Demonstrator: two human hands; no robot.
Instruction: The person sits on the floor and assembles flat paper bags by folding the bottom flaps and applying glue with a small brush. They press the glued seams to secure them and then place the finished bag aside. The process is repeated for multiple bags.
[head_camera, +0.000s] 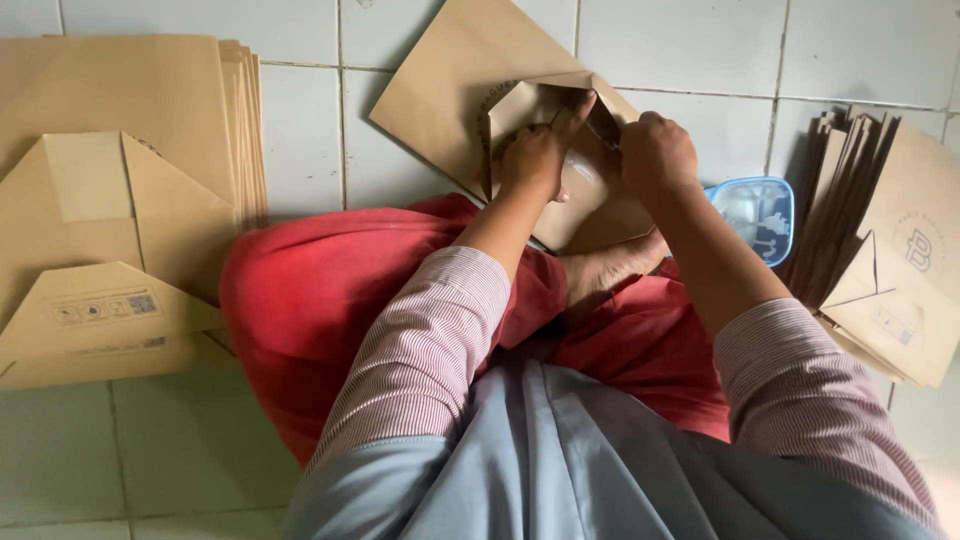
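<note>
A person sat cross-legged on a white tiled floor (300, 120), seen from above, wearing red trousers (310, 300) and striped pink sleeves. Both hands worked on a flat brown paper bag (450, 90) lying on the floor just beyond the knees, its bottom end folded open into a pointed flap. The left hand (535, 155) pressed down on that flap, fingers extended and flat, gripping nothing. The right hand (655, 150) was curled closed at the flap's right edge; whether it pinched the paper could not be told. Just right of the bag sat a small blue-rimmed plastic container (755, 215). A stack of folded brown bags (880, 250) lay at far right, another stack of brown bags (110, 200) at left.
</note>
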